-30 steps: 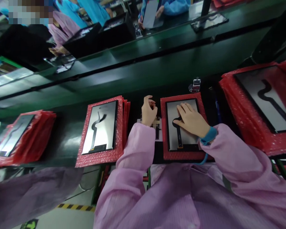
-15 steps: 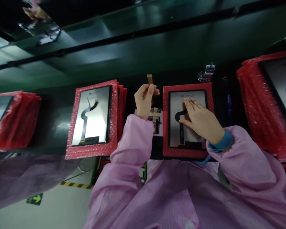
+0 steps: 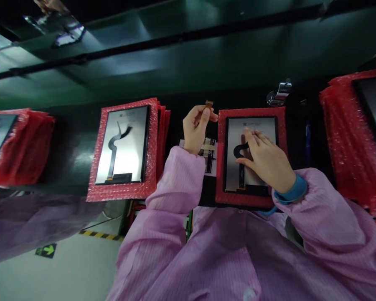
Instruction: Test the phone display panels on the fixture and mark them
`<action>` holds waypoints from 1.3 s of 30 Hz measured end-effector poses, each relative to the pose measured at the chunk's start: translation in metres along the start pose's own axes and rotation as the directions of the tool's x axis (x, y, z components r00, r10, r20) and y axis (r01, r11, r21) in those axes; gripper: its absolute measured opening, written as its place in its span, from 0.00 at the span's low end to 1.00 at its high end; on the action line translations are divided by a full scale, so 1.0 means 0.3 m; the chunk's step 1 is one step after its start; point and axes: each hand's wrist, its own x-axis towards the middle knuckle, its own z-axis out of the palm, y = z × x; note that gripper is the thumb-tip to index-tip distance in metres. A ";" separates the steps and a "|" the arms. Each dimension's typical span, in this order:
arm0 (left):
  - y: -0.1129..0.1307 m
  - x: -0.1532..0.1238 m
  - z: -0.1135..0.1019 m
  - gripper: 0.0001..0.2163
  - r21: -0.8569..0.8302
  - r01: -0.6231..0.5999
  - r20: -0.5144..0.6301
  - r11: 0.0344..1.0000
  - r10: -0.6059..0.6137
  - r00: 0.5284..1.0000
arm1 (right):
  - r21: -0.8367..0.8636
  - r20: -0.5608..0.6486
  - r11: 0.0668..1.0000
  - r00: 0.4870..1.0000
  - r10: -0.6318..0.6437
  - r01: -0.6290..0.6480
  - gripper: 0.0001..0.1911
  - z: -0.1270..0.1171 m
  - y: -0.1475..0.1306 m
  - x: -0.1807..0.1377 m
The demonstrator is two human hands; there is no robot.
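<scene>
A silver display panel [image 3: 260, 125] with a black curved flex cable [image 3: 240, 151] lies on a red bubble-wrap sheet [image 3: 221, 175] in front of me. My right hand [image 3: 266, 161] rests flat on the panel, fingers stretched over the cable. My left hand [image 3: 196, 127] hovers just left of the sheet, pinching a small brown tape strip [image 3: 209, 103] between thumb and fingers. Under that hand sits a white card [image 3: 209, 154] with more brown strips on it.
A second panel on a stack of red bubble-wrap sheets [image 3: 127, 146] lies to the left, another red stack [image 3: 15, 146] farther left, and one [image 3: 351, 138] at the right. A metal counter [image 3: 278, 94] stands behind my panel. A dark green conveyor [image 3: 175, 71] runs beyond.
My left hand rose from the card with a brown strip pinched in it, then shifted right toward the panel. My right hand stayed on the panel. The view tilted down.
</scene>
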 end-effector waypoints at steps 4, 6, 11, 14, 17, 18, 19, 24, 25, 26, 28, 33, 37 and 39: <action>0.008 -0.005 0.003 0.16 0.000 0.012 0.020 1.000 -0.012 1.000 | 0.033 -0.001 0.999 1.000 0.015 -0.015 0.40 -0.005 -0.004 0.005; 0.013 -0.007 0.004 0.16 0.005 0.014 0.028 1.000 -0.014 1.000 | 0.051 -0.004 0.998 1.000 0.019 -0.019 0.39 -0.010 -0.006 0.007; 0.013 -0.012 0.006 0.15 -0.003 0.021 0.047 1.000 -0.021 0.999 | 0.075 0.009 0.996 0.999 0.045 -0.046 0.39 -0.018 -0.008 0.013; 0.010 -0.014 0.006 0.14 -0.015 0.013 0.059 1.000 -0.012 0.998 | 0.076 -0.002 0.996 0.999 0.041 -0.041 0.39 -0.013 -0.005 0.015; 0.014 -0.017 0.005 0.14 -0.002 0.023 0.059 1.000 -0.022 0.998 | 0.083 0.006 0.996 1.000 0.021 -0.021 0.38 0.002 -0.004 0.013; 0.016 -0.018 0.005 0.14 0.006 0.027 0.054 1.000 -0.027 0.998 | 0.082 0.018 0.996 1.000 0.018 -0.019 0.39 0.008 -0.005 0.011; 0.019 -0.019 0.006 0.14 0.013 0.027 0.050 1.000 -0.027 0.998 | 0.078 0.031 0.997 0.999 0.016 -0.018 0.39 0.015 -0.006 0.009; 0.011 -0.018 0.007 0.15 0.022 -0.029 0.048 0.999 0.028 0.998 | 0.066 -0.005 0.998 1.000 -0.005 0.006 0.37 0.038 -0.010 0.002; 0.007 -0.017 0.007 0.15 0.028 -0.038 0.046 0.999 0.037 0.998 | 0.067 -0.023 0.998 1.000 -0.014 0.016 0.36 0.039 -0.010 0.002; 0.004 -0.016 0.007 0.14 0.037 -0.044 0.043 0.998 0.042 0.998 | 0.070 -0.041 0.997 0.999 -0.023 0.026 0.35 0.040 -0.008 0.002; 0.000 -0.016 0.005 0.14 0.064 -0.044 0.042 0.997 0.041 0.998 | 0.080 -0.082 0.996 0.996 -0.044 0.051 0.34 0.043 -0.004 0.002; -0.003 -0.011 0.003 0.11 0.140 -0.010 0.101 0.990 -0.004 0.995 | 0.103 -0.212 0.987 0.972 -0.101 0.125 0.40 0.074 0.032 0.013; -0.015 0.011 0.007 0.08 0.199 0.003 0.143 0.980 -0.032 0.989 | 0.034 -0.266 0.978 0.945 -0.192 0.208 0.43 0.105 0.065 0.035; -0.016 0.025 0.010 0.07 0.247 -0.029 0.166 0.969 -0.013 0.986 | 0.035 -0.306 0.965 0.922 -0.236 0.259 0.43 0.110 0.072 0.040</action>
